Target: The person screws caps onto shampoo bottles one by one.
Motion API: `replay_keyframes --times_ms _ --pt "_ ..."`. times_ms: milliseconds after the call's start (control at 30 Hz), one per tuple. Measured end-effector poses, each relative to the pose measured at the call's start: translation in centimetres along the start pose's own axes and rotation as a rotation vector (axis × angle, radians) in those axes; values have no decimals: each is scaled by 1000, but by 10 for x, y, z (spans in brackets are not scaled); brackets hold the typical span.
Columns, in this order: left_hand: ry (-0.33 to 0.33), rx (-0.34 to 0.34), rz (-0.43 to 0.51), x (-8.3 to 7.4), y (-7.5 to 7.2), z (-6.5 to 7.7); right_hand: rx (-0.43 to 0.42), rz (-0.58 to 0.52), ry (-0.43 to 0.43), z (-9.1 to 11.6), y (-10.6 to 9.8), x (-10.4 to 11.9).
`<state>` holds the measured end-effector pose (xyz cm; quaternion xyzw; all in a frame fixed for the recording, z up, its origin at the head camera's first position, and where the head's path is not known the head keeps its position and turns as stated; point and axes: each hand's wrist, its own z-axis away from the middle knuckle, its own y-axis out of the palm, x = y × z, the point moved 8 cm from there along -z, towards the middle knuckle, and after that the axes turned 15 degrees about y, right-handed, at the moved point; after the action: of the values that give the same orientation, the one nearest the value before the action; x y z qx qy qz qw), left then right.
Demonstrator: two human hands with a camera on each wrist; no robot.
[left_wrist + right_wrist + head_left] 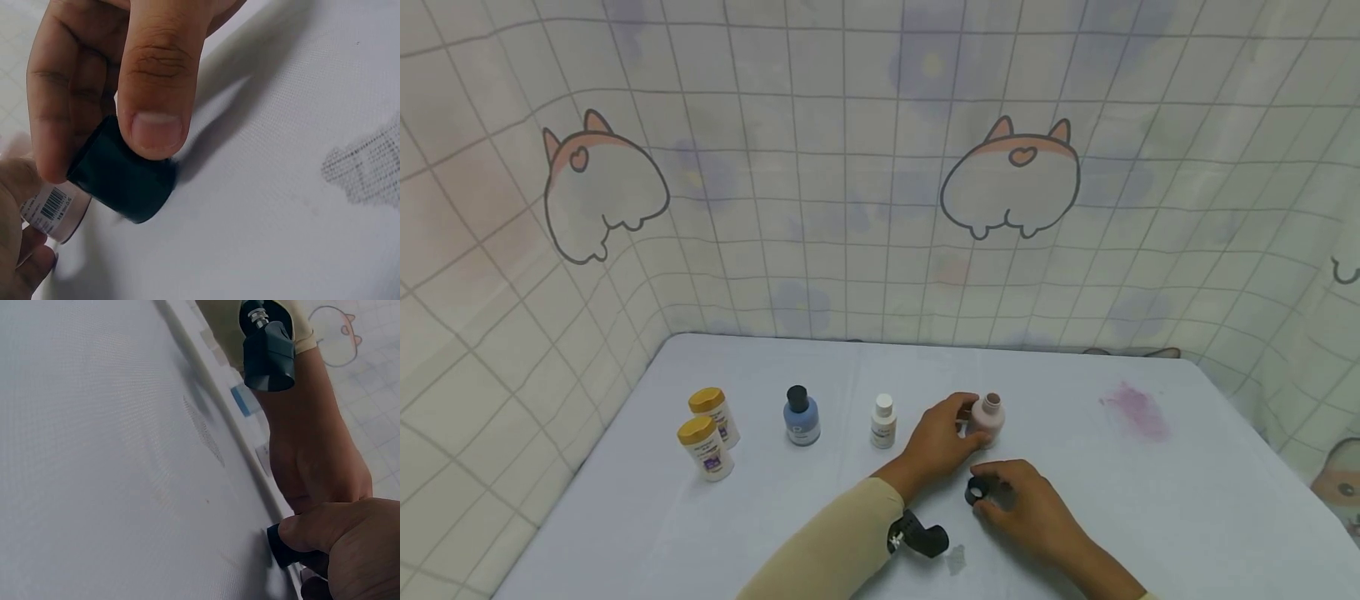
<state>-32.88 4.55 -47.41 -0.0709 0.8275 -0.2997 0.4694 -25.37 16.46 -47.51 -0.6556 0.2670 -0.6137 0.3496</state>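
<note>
On the right of the table's middle, a pale pink bottle (pixel 987 421) with an uncapped brown neck stands in the grip of my left hand (pixel 942 437). Its barcode label shows in the left wrist view, where the left hand (pixel 15 225) appears at the edge. Nearer to me, my right hand (pixel 1033 508) pinches a black screw cap (pixel 976 490) between thumb and fingers, its hollow side visible. The cap (pixel 122 172) fills much of the left wrist view. In the right wrist view the right hand (pixel 362 550) partly covers the cap (pixel 281 547).
Left of my hands stand a small white bottle (pixel 883 422), a blue bottle (pixel 802 418) with a black cap, and two white jars (pixel 707 450) with yellow lids. A pink stain (pixel 1137 412) marks the white table (pixel 1210 500) at right. A grey patch (pixel 956 559) lies near the left wrist camera (pixel 921 535).
</note>
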Motion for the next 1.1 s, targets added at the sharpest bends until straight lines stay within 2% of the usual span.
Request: replay_keyframes --times_ms 433,733,1100 --pt "0 -11 40 1 -6 5 -24 15 34 2 -5 -3" --pt "-3 7 87 -2 -6 13 -14 4 40 4 -12 -1" --pt "16 49 90 -5 -6 23 -12 -22 38 5 -17 -6"
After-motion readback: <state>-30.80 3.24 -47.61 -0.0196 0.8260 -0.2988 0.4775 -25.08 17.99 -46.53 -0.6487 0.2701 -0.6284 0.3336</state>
